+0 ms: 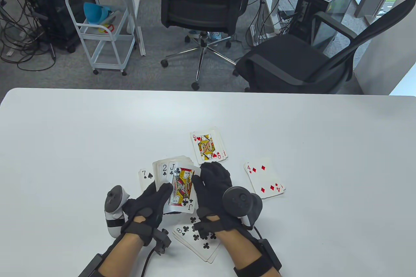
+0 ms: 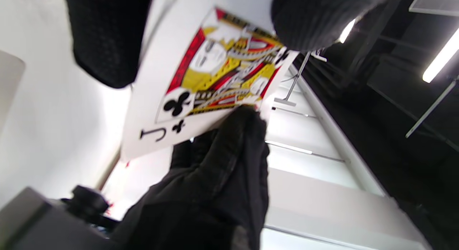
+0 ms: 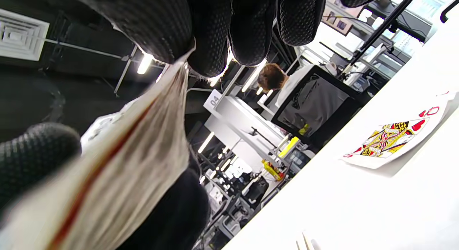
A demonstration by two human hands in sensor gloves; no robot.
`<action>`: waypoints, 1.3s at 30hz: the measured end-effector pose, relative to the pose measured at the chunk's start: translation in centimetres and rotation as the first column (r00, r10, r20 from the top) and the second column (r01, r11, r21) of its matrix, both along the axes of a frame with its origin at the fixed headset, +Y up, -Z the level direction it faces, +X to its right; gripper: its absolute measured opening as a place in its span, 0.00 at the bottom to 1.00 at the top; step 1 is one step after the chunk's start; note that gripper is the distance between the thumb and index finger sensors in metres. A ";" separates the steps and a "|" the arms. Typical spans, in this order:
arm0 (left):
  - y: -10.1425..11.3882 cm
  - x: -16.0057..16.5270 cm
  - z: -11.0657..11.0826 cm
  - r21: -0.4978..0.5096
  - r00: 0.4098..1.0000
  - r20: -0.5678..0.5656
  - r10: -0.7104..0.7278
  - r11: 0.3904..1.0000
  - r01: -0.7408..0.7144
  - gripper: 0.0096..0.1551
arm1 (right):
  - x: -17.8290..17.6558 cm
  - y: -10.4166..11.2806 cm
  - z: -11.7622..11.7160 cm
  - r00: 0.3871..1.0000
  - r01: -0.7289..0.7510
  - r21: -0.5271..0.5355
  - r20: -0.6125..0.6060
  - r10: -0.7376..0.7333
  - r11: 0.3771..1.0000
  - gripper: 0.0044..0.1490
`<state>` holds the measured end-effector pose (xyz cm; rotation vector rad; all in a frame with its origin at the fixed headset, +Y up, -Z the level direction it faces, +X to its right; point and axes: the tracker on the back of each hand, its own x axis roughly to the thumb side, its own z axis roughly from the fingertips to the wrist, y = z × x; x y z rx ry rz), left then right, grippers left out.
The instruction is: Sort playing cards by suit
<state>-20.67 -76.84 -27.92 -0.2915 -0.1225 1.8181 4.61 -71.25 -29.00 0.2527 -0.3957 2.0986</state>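
My left hand (image 1: 161, 196) holds the jack of clubs (image 1: 180, 189), thumb on its left edge. The jack fills the left wrist view (image 2: 200, 74) between my fingers (image 2: 100, 38). It lies on top of a fanned pack (image 1: 169, 168) that shows a 2 of clubs. My right hand (image 1: 208, 179) grips the pack's right side. In the right wrist view its fingers (image 3: 215, 27) and thumb (image 3: 36, 146) clamp the pack's thick edge (image 3: 136, 171). Both hands hold the cards just above the table (image 1: 65, 147).
Face-up piles lie on the table: hearts topped by a queen (image 1: 206, 147) (image 3: 394, 138), diamonds topped by a 4 (image 1: 264, 179), clubs topped by an 8 (image 1: 195, 236) under my wrists, and a 7 of spades (image 1: 145, 178) left of the pack.
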 end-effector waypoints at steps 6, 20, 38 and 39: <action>0.9 -1.8 -0.3 0.038 0.993 -0.108 0.044 0.998 -0.040 0.34 | 1.7 0.3 -0.8 0.996 0.092 -0.047 0.001 -0.092 0.995 0.24; 3.0 -5.7 -0.5 0.171 0.933 -0.341 0.117 0.983 -0.061 0.34 | -2.5 -0.9 -1.1 0.712 -0.659 -0.380 -0.592 0.376 0.649 0.22; 1.4 -1.1 -0.4 0.052 0.999 -0.034 -0.040 0.998 0.042 0.33 | -0.6 0.0 -1.0 0.963 -0.230 -0.193 -0.188 0.195 0.954 0.34; 1.4 -0.7 -0.4 0.058 0.998 -0.011 -0.065 0.996 0.066 0.33 | -0.3 0.1 -0.9 0.975 -0.169 -0.174 -0.177 0.138 0.970 0.34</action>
